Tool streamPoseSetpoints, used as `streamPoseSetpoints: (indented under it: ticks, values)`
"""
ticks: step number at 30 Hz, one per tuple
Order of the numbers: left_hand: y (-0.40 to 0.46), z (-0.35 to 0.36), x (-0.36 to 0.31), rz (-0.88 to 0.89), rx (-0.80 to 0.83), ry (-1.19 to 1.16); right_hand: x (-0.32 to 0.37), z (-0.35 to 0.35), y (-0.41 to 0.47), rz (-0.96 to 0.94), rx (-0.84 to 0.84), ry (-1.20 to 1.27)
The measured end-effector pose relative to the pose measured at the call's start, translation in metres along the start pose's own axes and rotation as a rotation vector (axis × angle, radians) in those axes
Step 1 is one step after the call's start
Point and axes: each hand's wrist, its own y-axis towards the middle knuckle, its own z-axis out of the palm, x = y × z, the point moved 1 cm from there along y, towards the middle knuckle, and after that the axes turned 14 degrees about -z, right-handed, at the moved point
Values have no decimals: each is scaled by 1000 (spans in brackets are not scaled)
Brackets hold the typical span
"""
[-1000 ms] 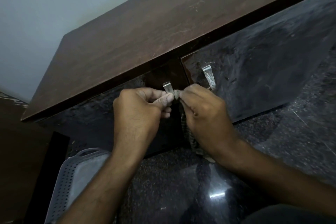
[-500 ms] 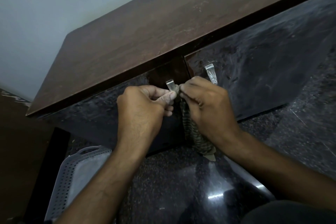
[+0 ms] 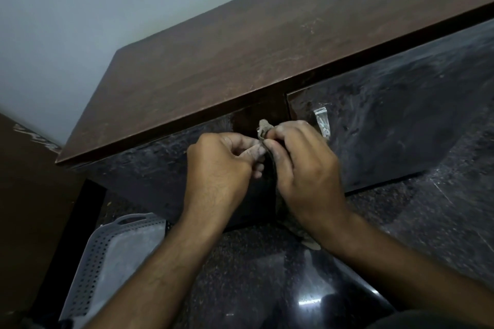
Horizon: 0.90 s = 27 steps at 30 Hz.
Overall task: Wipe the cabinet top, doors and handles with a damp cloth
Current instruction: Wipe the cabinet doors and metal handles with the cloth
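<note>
Head view: crumpled grey-brown cloth (image 3: 264,127)

Cabinet top (image 3: 267,56): you see reddish-brown wood grain with faint pale scuffs.
Doors (image 3: 395,125): glossy black, with grey dusty streaks across them.
Handle (image 3: 322,121): your right-hand door carries a shiny silver one.
Cloth (image 3: 264,128): the bunch you pinch is dull grey-beige; its hanging part looks dark and striped.
Floor (image 3: 267,275): black speckled stone with white glints.
Basket (image 3: 107,262): light grey, dotted with rows of small holes.
Wall (image 3: 80,8): plain pale blue-grey.
</note>
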Motion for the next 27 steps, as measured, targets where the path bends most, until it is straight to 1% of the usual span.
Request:
streamPoseSetpoints:
  ticks: [2, 6, 11, 14, 17, 20, 22, 25, 27]
  values:
    - [2, -3, 4, -19, 0, 22, -3, 4, -10, -21, -3, -1]
    - [7, -10, 14, -76, -13, 59, -5, 8, -25, -79, 49, 20]
    - [0, -10, 6, -3, -13, 94, 3, 9, 4, -216, 34, -81]
    - [-3, -10, 5, 25, -2, 108, -1, 9, -1, -250, 55, -92]
    - [-4, -11, 8, 17, 16, 97, -6, 7, -20, -267, 102, -101]
    - [-2, -13, 9, 17, -5, 93, -5, 7, -13, -295, 58, -116]
    - [-2, -14, 8, 31, -7, 111, -3, 8, -1, -319, 10, -173]
    - [-5, -17, 8, 58, -11, 154, -5, 8, 0, -356, -53, -389]
    - [-4, -18, 10, 38, -14, 165, -9, 11, -9, -381, -63, -490]
